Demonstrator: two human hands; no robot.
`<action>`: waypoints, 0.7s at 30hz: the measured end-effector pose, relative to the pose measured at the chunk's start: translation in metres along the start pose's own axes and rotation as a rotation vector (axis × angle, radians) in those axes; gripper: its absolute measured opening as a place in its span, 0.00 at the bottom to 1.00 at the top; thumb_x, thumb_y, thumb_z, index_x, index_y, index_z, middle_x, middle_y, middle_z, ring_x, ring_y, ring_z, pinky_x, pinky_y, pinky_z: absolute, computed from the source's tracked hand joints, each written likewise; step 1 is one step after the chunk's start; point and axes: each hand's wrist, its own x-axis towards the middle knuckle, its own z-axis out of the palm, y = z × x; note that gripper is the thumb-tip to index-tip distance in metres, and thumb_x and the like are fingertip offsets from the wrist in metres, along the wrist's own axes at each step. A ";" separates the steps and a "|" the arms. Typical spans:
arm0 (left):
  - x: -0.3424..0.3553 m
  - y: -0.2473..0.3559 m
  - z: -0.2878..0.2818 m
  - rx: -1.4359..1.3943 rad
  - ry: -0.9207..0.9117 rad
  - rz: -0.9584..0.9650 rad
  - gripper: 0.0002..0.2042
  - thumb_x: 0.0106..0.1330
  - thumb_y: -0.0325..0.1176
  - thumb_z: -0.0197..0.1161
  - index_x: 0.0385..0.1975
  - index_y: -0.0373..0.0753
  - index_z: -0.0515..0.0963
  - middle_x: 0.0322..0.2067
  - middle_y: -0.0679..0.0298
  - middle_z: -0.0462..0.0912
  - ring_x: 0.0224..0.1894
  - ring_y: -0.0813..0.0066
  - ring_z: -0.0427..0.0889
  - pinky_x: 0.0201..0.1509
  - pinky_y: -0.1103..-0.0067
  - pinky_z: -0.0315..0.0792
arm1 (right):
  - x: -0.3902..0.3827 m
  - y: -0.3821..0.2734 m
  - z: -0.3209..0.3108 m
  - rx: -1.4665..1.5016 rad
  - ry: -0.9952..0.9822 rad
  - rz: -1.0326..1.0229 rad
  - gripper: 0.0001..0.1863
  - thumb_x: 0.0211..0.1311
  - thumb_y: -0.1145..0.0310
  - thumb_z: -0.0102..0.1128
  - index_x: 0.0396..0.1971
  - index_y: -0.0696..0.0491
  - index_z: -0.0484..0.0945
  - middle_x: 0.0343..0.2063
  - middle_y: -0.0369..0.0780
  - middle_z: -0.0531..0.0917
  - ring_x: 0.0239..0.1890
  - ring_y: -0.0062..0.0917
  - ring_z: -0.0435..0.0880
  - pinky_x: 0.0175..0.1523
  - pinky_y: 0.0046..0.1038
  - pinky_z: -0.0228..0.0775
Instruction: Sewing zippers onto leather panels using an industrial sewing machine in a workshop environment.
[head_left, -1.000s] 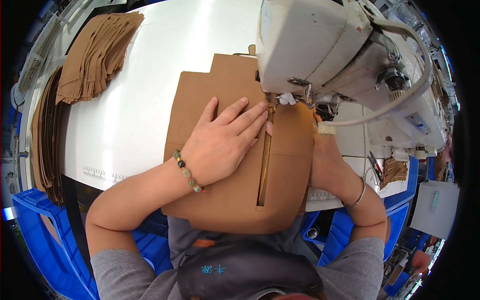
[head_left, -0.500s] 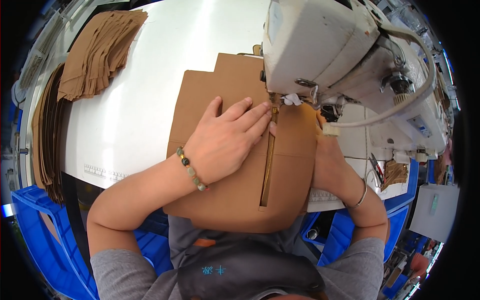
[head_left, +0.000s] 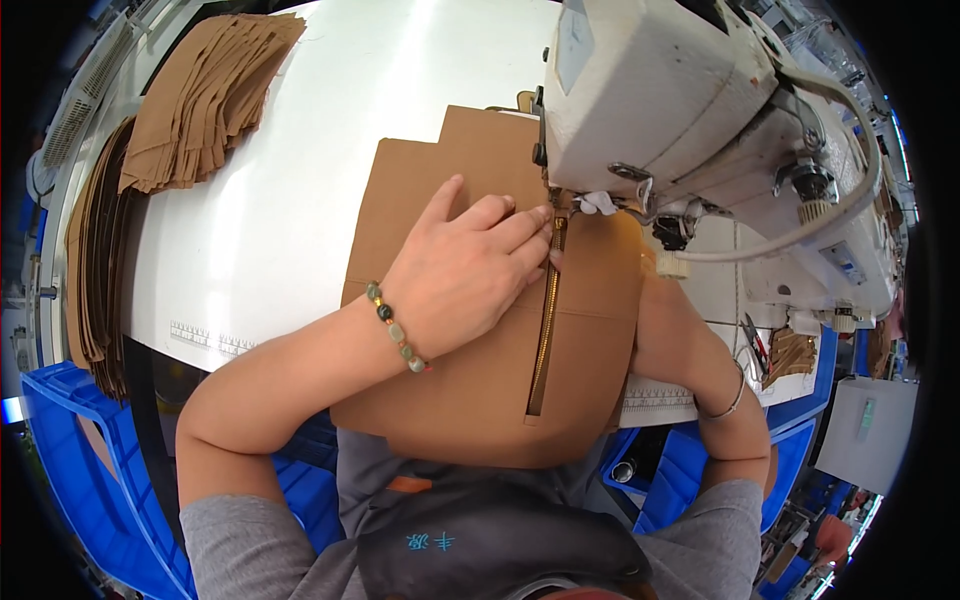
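A brown panel (head_left: 585,350), leather-like, lies under the sewing machine (head_left: 650,110) with its near end over my lap. A brass-toothed zipper (head_left: 545,340) runs down a narrow slot in it, up to the needle area. My left hand (head_left: 470,260) lies on the panel left of the zipper, fingers apart and fingertips close to the needle. A fingertip shows at the slot's edge; which hand it belongs to I cannot tell. At the panel's right edge, my right hand (head_left: 655,300) reaches underneath, its fingers hidden by the panel and machine.
Stacked brown pieces (head_left: 205,100) lie at the far left of the white table (head_left: 310,150), beside a second, darker-edged stack (head_left: 95,270). Small scissors (head_left: 755,340) and brown scraps (head_left: 790,358) sit at the right. Blue bins (head_left: 90,430) stand below the table edge.
The panel, machine and left hand appear slightly farther right in view. My left fingers are bent a little more, the thumb lifted outward. My right hand has slid farther under the panel.
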 end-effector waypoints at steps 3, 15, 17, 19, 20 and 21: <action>0.000 0.000 0.001 -0.002 0.014 -0.001 0.19 0.68 0.42 0.65 0.56 0.44 0.81 0.61 0.71 0.80 0.61 0.69 0.76 0.72 0.53 0.66 | -0.008 0.002 -0.018 -0.095 -0.036 0.077 0.16 0.52 0.68 0.68 0.43 0.54 0.84 0.39 0.46 0.85 0.46 0.47 0.81 0.56 0.45 0.71; 0.000 0.000 -0.001 -0.045 0.000 0.004 0.24 0.65 0.50 0.66 0.57 0.43 0.80 0.61 0.69 0.79 0.61 0.68 0.75 0.72 0.54 0.65 | 0.009 0.003 0.002 -0.295 0.339 -0.024 0.24 0.62 0.56 0.70 0.55 0.51 0.84 0.52 0.43 0.85 0.49 0.43 0.84 0.54 0.41 0.75; 0.000 -0.001 -0.002 -0.046 -0.008 0.004 0.25 0.65 0.50 0.66 0.57 0.43 0.80 0.61 0.69 0.79 0.61 0.67 0.75 0.72 0.53 0.65 | 0.013 0.003 0.009 -0.275 0.317 -0.017 0.26 0.62 0.54 0.70 0.57 0.51 0.83 0.54 0.43 0.85 0.50 0.42 0.84 0.56 0.41 0.75; 0.000 -0.001 -0.002 -0.042 -0.015 0.005 0.25 0.65 0.50 0.66 0.57 0.42 0.80 0.62 0.69 0.79 0.62 0.67 0.75 0.72 0.53 0.65 | 0.012 0.003 0.011 -0.255 0.293 -0.001 0.29 0.62 0.52 0.70 0.60 0.51 0.81 0.55 0.42 0.84 0.52 0.42 0.84 0.57 0.41 0.75; 0.000 -0.001 -0.002 -0.043 -0.013 0.007 0.25 0.65 0.50 0.66 0.57 0.42 0.80 0.62 0.69 0.79 0.62 0.67 0.75 0.72 0.53 0.65 | 0.011 0.004 0.011 -0.262 0.246 0.015 0.30 0.64 0.54 0.69 0.63 0.51 0.78 0.58 0.43 0.82 0.58 0.42 0.81 0.60 0.38 0.74; 0.000 -0.001 -0.002 -0.042 -0.012 0.010 0.25 0.65 0.50 0.66 0.57 0.42 0.80 0.62 0.68 0.79 0.62 0.66 0.75 0.72 0.53 0.65 | 0.010 0.006 0.011 -0.270 0.200 0.031 0.30 0.66 0.56 0.68 0.66 0.50 0.75 0.60 0.44 0.81 0.64 0.41 0.77 0.64 0.35 0.73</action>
